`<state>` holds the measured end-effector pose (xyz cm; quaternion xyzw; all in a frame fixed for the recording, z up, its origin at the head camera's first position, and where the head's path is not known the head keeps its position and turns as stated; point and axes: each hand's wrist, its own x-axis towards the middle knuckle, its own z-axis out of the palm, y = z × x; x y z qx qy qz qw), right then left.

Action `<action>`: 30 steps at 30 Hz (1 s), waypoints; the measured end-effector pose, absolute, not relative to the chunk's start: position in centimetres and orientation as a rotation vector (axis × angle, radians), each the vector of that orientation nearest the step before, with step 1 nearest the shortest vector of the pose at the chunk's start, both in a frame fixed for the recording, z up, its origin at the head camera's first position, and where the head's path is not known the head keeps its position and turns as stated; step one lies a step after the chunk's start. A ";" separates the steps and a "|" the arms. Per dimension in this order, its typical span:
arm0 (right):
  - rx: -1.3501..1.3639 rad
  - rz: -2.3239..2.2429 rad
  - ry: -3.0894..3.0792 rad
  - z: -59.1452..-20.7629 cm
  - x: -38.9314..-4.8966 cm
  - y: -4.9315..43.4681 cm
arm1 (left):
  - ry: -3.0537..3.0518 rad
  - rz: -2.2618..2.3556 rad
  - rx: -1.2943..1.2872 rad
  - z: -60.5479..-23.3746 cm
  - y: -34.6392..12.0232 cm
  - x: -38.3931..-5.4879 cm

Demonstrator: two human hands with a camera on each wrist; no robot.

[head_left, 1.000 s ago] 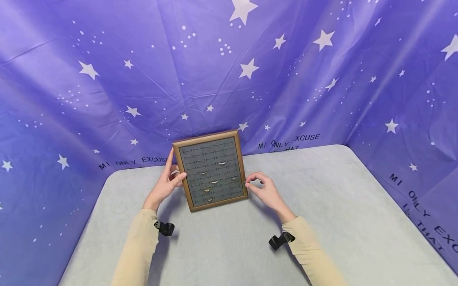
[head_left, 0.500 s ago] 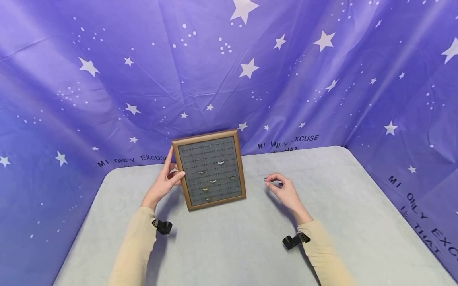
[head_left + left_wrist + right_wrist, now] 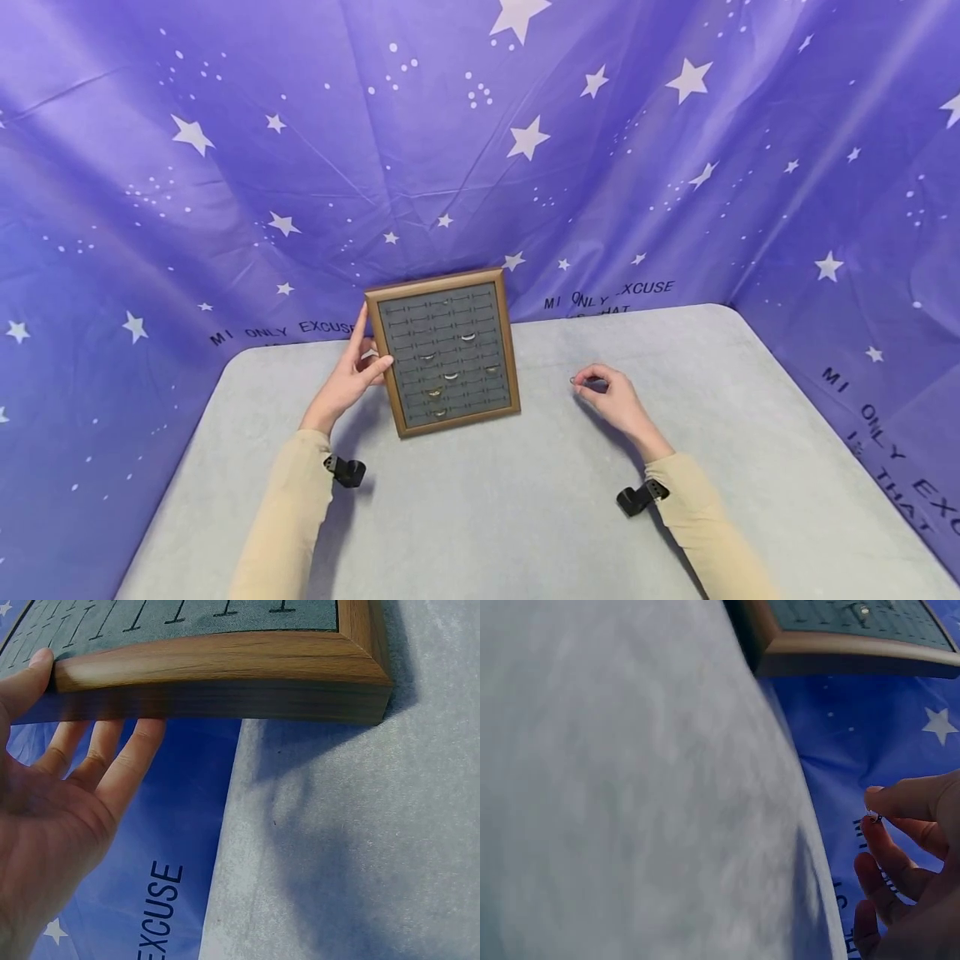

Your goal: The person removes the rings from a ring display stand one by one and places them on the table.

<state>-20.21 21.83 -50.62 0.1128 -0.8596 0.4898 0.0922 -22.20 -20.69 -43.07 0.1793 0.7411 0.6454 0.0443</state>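
A wood-framed ring display tray [image 3: 513,367] with a dark grey slotted pad stands tilted up near the back of the table. Several rings, such as a silvery ring [image 3: 451,377] and a gold-toned ring [image 3: 435,392], sit in its slots. My left hand [image 3: 347,385] grips the tray's left side, thumb on the front of the frame and fingers behind, as the left wrist view shows. To the right of the tray, my right hand [image 3: 615,402] pinches a small ring [image 3: 874,817] between thumb and index finger. Most of that ring is hidden by the fingertips.
The grey table [image 3: 480,517] has rounded back corners. A purple curtain [image 3: 420,167] with white stars and printed lettering hangs behind it and along both sides. Each sleeve carries a black wrist camera, the left camera [image 3: 345,472] and the right camera [image 3: 642,497].
My right hand has moved right, away from the tray's right edge, with the small ring between its fingertips. My left hand and the tray have stayed in place.
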 end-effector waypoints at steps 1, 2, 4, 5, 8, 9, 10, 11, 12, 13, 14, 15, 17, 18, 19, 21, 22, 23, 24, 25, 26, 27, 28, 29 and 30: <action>0.342 1.438 -2.572 -50.7 -20.3 22.0 | 2.264 1.969 0.551 -43.0 -20.6 -22.2; 0.350 1.425 -2.588 -50.8 -20.3 22.2 | 2.263 1.967 0.556 -43.0 -20.6 -22.2; 0.356 1.408 -2.618 -51.0 -20.4 22.5 | 2.265 1.964 0.568 -43.0 -20.6 -22.1; 0.356 1.402 -2.630 -51.0 -20.5 22.6 | 2.265 1.965 0.572 -43.0 -20.6 -22.1; 0.339 1.402 -2.651 -51.3 -20.9 23.0 | 2.252 1.979 0.565 -43.1 -20.6 -22.2; 0.329 1.410 -2.653 -51.3 -21.0 23.2 | 2.251 1.980 0.562 -43.1 -20.6 -22.2; 0.319 1.419 -2.655 -51.4 -21.1 23.3 | 2.247 1.981 0.560 -43.2 -20.6 -22.2; 0.313 1.429 -2.654 -51.5 -21.2 23.4 | 2.248 1.977 0.561 -43.2 -20.6 -22.2; 0.308 1.445 -2.649 -51.6 -21.3 23.5 | 2.250 1.973 0.559 -43.2 -20.7 -22.2; 0.302 1.464 -2.645 -51.7 -21.3 23.5 | 2.252 1.969 0.558 -43.3 -20.7 -22.2; 0.300 1.480 -2.641 -51.8 -21.4 23.6 | 2.255 1.965 0.558 -43.3 -20.7 -22.2; 0.298 1.504 -2.639 -51.8 -21.4 23.7 | 2.258 1.962 0.558 -43.3 -20.7 -22.1; 0.291 1.528 -2.644 -51.8 -21.6 23.8 | 2.260 1.960 0.556 -43.3 -20.7 -22.1; 0.285 1.536 -2.648 -51.8 -21.7 23.9 | 2.258 1.962 0.553 -43.2 -20.7 -22.1; 0.279 1.539 -2.654 -51.8 -21.8 23.9 | 2.258 1.964 0.553 -43.2 -20.7 -22.1; 0.272 1.538 -2.669 -51.8 -22.0 23.9 | 2.260 1.965 0.549 -43.1 -20.6 -22.1; 0.271 1.522 -2.675 -51.9 -22.1 23.9 | 2.260 1.966 0.547 -43.1 -20.6 -22.1; 0.272 1.514 -2.676 -51.9 -22.2 23.9 | 2.262 1.965 0.545 -43.1 -20.6 -22.1; 0.272 1.504 -2.681 -52.0 -22.3 23.9 | 2.264 1.964 0.546 -43.1 -20.7 -22.1; 0.274 1.493 -2.685 -52.0 -22.4 24.0 | 2.265 1.962 0.546 -43.1 -20.7 -22.1; 0.276 1.479 -2.690 -52.0 -22.4 24.0 | 2.265 1.961 0.548 -43.1 -20.7 -22.2; 0.278 1.465 -2.693 -52.0 -22.5 24.0 | 2.265 1.959 0.551 -43.1 -20.7 -22.2; 0.281 1.451 -2.696 -52.0 -22.5 24.0 | 2.265 1.956 0.554 -43.1 -20.7 -22.2; 0.285 1.442 -2.698 -52.1 -22.5 24.0 | 2.267 1.951 0.556 -43.1 -20.7 -22.2; 0.289 1.430 -2.702 -52.1 -22.5 24.0 | 2.269 1.948 0.559 -43.1 -20.7 -22.2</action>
